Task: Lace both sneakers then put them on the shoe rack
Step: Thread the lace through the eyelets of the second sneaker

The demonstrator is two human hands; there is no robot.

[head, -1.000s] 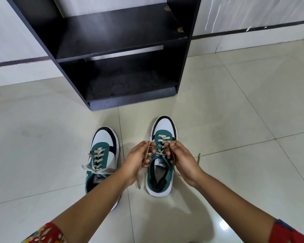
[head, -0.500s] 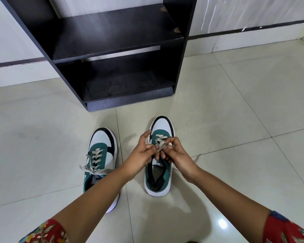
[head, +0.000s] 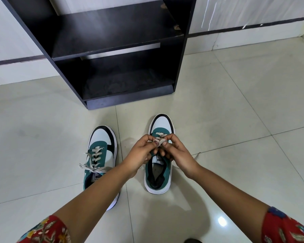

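Hands risen, both pinch lace (head: 158, 141); left sneaker (head: 100, 155) beside; rack (head: 112, 32) ahead.

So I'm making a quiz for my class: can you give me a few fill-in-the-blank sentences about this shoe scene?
1. Both hands, left hand and right hand, work the lace of the sneaker on the ____.
2. The other sneaker stands on the ____, not on the rack.
3. The rack's colour is ____.
4. The rack's shelves hold ____ shoes.

Missing words: right; floor; black; no
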